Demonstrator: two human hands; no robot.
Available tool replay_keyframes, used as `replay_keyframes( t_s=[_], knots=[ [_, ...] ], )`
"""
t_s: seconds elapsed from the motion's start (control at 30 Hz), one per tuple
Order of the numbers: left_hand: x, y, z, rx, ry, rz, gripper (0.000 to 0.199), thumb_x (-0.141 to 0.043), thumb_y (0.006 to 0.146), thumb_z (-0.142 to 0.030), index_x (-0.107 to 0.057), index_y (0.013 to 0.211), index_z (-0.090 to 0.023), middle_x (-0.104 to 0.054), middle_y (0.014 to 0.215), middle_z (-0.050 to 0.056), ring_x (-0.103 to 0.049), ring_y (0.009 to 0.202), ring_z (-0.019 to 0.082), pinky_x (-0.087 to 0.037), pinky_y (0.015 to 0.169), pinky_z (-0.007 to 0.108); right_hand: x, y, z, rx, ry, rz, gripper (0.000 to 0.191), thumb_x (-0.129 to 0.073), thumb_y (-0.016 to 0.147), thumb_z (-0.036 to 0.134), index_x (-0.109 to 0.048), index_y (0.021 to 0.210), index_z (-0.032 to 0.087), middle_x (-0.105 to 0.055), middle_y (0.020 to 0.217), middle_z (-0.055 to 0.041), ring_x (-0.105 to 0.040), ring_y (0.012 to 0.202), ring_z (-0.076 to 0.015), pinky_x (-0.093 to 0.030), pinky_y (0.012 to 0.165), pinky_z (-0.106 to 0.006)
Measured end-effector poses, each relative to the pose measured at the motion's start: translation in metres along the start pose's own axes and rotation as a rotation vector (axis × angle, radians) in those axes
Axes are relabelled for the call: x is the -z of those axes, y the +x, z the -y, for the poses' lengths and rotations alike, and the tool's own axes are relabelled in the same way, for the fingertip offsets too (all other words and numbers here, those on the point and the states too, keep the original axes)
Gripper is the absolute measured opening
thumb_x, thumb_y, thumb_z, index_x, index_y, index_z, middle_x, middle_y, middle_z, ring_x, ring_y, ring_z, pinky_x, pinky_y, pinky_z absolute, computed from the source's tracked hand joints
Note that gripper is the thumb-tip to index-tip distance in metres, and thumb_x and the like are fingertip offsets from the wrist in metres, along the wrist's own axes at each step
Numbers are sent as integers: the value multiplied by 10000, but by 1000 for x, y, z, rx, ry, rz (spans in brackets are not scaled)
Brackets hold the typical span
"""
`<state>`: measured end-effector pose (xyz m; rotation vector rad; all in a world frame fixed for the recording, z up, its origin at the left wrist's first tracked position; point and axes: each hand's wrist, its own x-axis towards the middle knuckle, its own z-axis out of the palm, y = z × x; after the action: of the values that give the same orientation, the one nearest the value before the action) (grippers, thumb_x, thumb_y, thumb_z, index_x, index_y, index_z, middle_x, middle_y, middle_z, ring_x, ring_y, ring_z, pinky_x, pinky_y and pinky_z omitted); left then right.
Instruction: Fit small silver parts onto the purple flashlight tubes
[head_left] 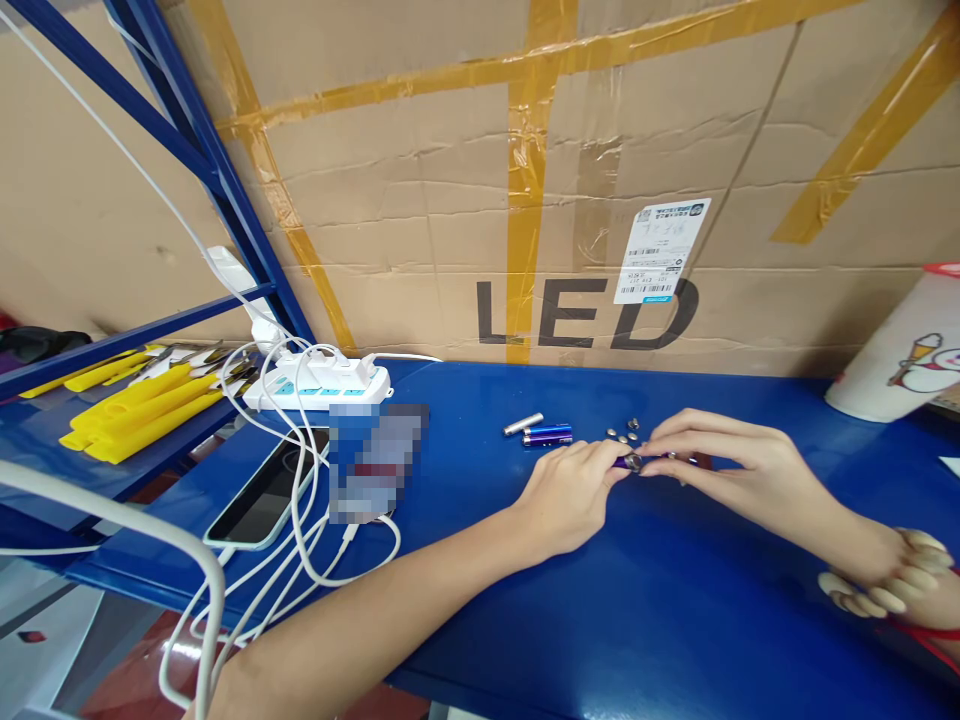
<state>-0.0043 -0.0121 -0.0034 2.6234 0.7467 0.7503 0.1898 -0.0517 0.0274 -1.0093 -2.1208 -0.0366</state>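
Near the middle right of the blue table, my left hand (574,492) is closed around a small purple tube (624,462), whose metallic end faces right. My right hand (709,455) is pinched at that end; what its fingertips hold is too small to make out. Just left of my left hand lie blue and purple metallic tubes (547,436), with a silver cylinder (523,424) behind them. Several small round silver pieces (622,436) sit on the table behind the fingertips. Part of another small purple item shows behind my right fingers.
A white power strip (322,385) with tangled cables and two phones, one a dark-screened phone (270,488), occupy the left. Yellow-handled tools (142,405) lie beyond the blue frame (225,190). A cardboard box (420,220) stands behind; a white cup (896,350) is far right.
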Motion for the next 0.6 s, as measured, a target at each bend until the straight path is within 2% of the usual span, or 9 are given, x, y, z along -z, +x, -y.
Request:
replay_keyframes(
  t_s=[0.17,0.4,0.6],
  knots=[
    [2,0,-1,19,12,41,216,-311,950,-223,-484,1069,-170,-631,908,40,-584,848,167,-457,777,290,1,2,2,-16,27,6,137,-600,814,319,-722,837,262,-657,799,-31,-634,704,-138,-517,626,-221],
    [5,-1,0,5,-11,134,219,-287,958,-257,-482,1014,-174,-629,940,45,-598,860,174,-450,682,254,-3,1,-2,-41,52,46,194,-597,815,362,-714,741,227,-671,744,-36,-636,670,-134,-508,599,-215],
    [3,-3,2,-20,9,139,218,-287,958,-268,-472,1011,-167,-625,948,52,-598,877,181,-456,685,254,-7,4,6,-173,86,55,312,-608,773,474,-695,646,202,-660,649,-53,-602,581,-139,-468,525,-239]
  ],
)
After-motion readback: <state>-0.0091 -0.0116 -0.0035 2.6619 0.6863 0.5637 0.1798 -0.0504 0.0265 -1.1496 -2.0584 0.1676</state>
